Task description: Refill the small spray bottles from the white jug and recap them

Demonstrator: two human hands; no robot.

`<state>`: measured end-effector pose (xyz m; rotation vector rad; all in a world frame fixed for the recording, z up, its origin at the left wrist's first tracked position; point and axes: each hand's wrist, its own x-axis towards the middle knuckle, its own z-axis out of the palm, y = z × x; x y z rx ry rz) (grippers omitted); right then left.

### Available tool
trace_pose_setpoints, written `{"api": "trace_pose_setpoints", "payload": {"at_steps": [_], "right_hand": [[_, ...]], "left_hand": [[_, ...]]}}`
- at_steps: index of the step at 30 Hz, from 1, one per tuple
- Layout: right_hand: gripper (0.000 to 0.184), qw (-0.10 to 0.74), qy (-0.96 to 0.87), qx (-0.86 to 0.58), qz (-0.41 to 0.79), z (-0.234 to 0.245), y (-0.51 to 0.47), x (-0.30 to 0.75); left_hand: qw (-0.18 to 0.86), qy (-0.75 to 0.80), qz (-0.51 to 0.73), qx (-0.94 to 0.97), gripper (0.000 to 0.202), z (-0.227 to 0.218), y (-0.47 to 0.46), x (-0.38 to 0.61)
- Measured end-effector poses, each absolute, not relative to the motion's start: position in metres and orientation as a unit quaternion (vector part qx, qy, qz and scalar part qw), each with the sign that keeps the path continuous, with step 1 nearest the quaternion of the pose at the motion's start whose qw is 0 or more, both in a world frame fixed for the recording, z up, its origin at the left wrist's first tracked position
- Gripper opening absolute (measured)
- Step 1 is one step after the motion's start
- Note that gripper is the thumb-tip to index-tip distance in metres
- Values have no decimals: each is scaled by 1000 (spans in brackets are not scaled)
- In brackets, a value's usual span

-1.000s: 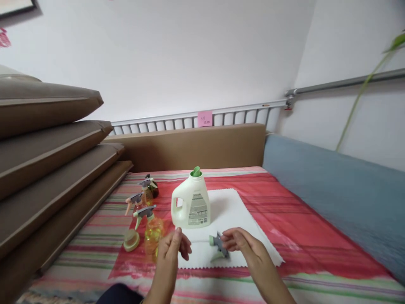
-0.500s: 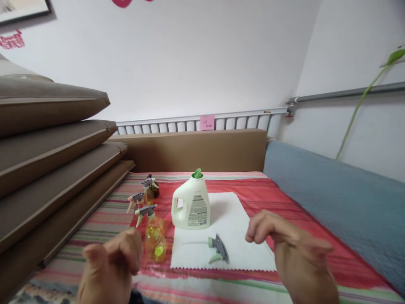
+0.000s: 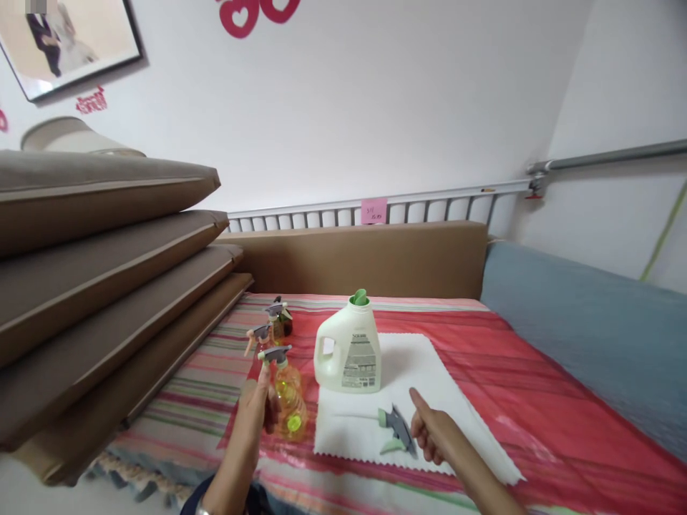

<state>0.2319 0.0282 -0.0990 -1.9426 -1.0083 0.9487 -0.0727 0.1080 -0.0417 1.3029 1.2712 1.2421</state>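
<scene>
My left hand point(image 3: 258, 402) is at the left side of a clear spray bottle point(image 3: 290, 408) with yellow liquid, thumb pointing up and fingers partly curled. Whether it touches the bottle I cannot tell. Over the white cloth point(image 3: 408, 357), my right hand point(image 3: 432, 429) holds nothing, its thumb stretched out and the other fingers loosely bent. Just left of it lies a loose grey-and-green trigger sprayer head point(image 3: 396, 429), its thin tube point(image 3: 354, 415) pointing left. A pale detergent jug point(image 3: 351, 357) stands upright on the cloth's far left, with a green spout point(image 3: 359, 297) on top.
More spray bottles stand behind on the left, one with a peach trigger point(image 3: 257, 335), others with a grey head point(image 3: 278, 310) and a dark body. Stacked brown cushions point(image 3: 107, 286) rise at the left; a blue padded panel point(image 3: 580, 300) borders the right.
Both hands have reached forward, the left to the yellow-liquid spray bottle and the right over the cloth beside the sprayer head. The view has shifted, so the scene sits farther right.
</scene>
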Motion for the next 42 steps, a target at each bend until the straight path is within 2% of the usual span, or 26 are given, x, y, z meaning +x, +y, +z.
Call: {"api": "trace_pose_setpoints", "payload": {"at_steps": [3,4,8,11,18,24,32,37,42], "right_hand": [[33,359,-460,-762,282,-114,26,233],[27,355,-480,-761,255,-119,26,233],[38,314,-535,-761,189,-135,32,230],[42,265,-545,-777,170,-144,38,224],[40,195,-542,-794,193,-152,51,226],[44,189,-535,-789,236,-155,62,235],[9,163,-513,-808,240,-149,76,229],[8,181,-499,-802,273,-141,75,217],[7,193,-452,-783,381,-134,79,176]], "left_hand": [[390,499,530,564,47,-62,119,-81],[358,498,550,567,45,-72,124,-83],[287,515,579,564,60,-109,148,-85],[264,528,553,588,61,-126,157,-78],[302,505,512,626,30,-135,154,-64],[290,484,523,639,28,-146,135,-56],[239,452,475,716,50,-165,111,-43],[248,437,459,733,61,-170,108,-49],[248,421,496,717,58,-175,110,-63]]}}
